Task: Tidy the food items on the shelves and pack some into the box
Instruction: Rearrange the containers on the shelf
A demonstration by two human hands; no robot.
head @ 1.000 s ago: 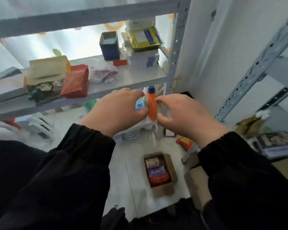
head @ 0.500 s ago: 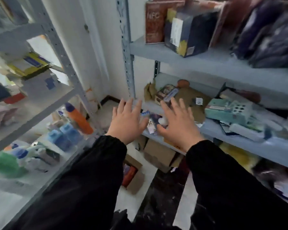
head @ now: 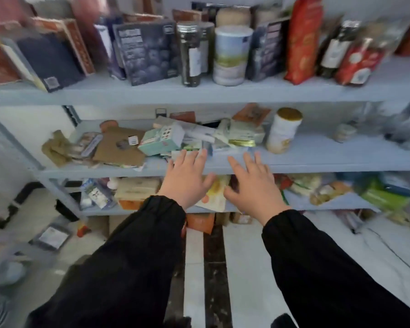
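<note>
Bottom ctr of frame: left hand [head: 186, 183] & right hand [head: 253, 188], fingers [head: 189, 159] spread + released, nothing held, at front edge of middle shelf [head: 329, 159]. Just behind, mid-frame: messy food packs [head: 234, 136], teal box [head: 161, 140] frame-left of them, white can [head: 283, 131] frame-right. Up top: jar [head: 191, 55] + red bag [head: 302, 41] on upper shelf [head: 246, 91].

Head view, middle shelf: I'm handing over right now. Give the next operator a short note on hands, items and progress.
Left hand: open, empty, reaching toward the middle shelf. Right hand: open, empty, beside it.
Things: heap of packets lies jumbled on that shelf around a teal box; white canister stands upright to the heap's right. Packing box not in view.
Done: cannot tell from here.
Left: sort the heap, pack some items.
</note>
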